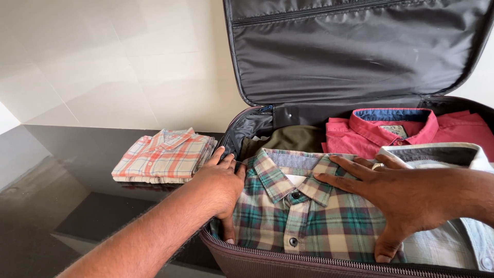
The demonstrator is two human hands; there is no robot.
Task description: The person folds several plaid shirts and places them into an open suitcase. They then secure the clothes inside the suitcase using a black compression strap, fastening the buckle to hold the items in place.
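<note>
Dark glossy surface [62, 206]: lying at 9 o'clock of the suitcase, carrying a folded orange-and-cream plaid shirt [164, 156], just beside the case wall, apart from both hands.

Suitcase [288, 262]: standing open, its lid [355, 51] tilting back at 12 o'clock, zipped rim running along 6 o'clock.

Left hand [221, 185]: reaching in at the case's 9 o'clock wall, grip lying open, fingers spread, thumb pointing down between the wall and the shirt's edge; pressing on that edge, holding nothing.

Green plaid shirt [303, 221]: lying folded, collar up, in the front of the suitcase, between the two hands.

Olive garment [293, 138]: showing at 12 o'clock of the green plaid shirt, partly hidden under it.

Red shirt [411, 131]: lying folded at 1 o'clock, blue collar lining showing.

Right hand [406, 198]: grip lying open and flat, fingers splayed toward 9 o'clock, palm resting on the green plaid shirt's 3 o'clock side, overlapping a pale blue shirt [453, 237] beneath the wrist.
</note>
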